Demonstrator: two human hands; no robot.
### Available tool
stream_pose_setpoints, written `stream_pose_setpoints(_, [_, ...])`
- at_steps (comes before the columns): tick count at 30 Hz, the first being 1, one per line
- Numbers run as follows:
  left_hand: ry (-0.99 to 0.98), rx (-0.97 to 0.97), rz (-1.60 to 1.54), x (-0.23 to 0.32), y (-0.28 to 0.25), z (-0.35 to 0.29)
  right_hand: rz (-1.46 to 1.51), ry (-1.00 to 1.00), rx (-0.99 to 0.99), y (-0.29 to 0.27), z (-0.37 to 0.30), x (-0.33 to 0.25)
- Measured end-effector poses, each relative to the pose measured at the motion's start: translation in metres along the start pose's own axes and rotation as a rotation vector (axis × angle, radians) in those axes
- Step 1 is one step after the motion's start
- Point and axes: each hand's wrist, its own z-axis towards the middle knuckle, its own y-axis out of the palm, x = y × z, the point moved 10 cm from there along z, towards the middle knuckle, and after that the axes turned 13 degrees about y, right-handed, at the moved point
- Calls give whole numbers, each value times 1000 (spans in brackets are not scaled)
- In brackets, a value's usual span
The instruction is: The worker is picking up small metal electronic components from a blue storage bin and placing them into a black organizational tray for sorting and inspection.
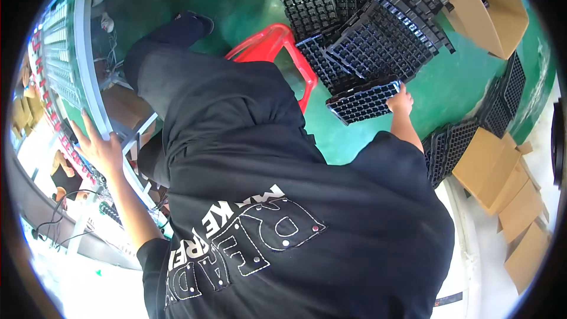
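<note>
Fingers of right hand grip black tray edge; left hand on workbench rim.

Right hand on tray before tray pile; stool left of pile; left hand on bench edge.

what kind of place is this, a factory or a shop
Most likely a factory or assembly floor: stacks of black gridded trays lie on a green painted floor, flattened cardboard boxes sit nearby, and a long workbench runs along the left.
</note>
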Motion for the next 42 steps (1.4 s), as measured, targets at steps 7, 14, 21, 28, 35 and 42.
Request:
stream_pose_setpoints(7, [30,9,50,13,-9,5,29,75,-86,31,29,-26])
stream_pose_setpoints(14, [9,38,8,10,-4,0,-10,-316,-110,-17,-24,-64])
stream_pose_setpoints(21, [-47,73,-43,-1,-3,1,157,-720,66,-222,-135,-130])
stream_pose_setpoints(28, [-232,24,29,-13,-18,-19,554,-1483,501,-452,-437,-153])
stream_pose_setpoints(35, [190,711,-1131,69,-154,8,635,-1976,766,-452,-643,-181])
stream_pose_setpoints(42, [416,865,-1650,25,-171,-16,604,-2399,674,-433,-792,-185])
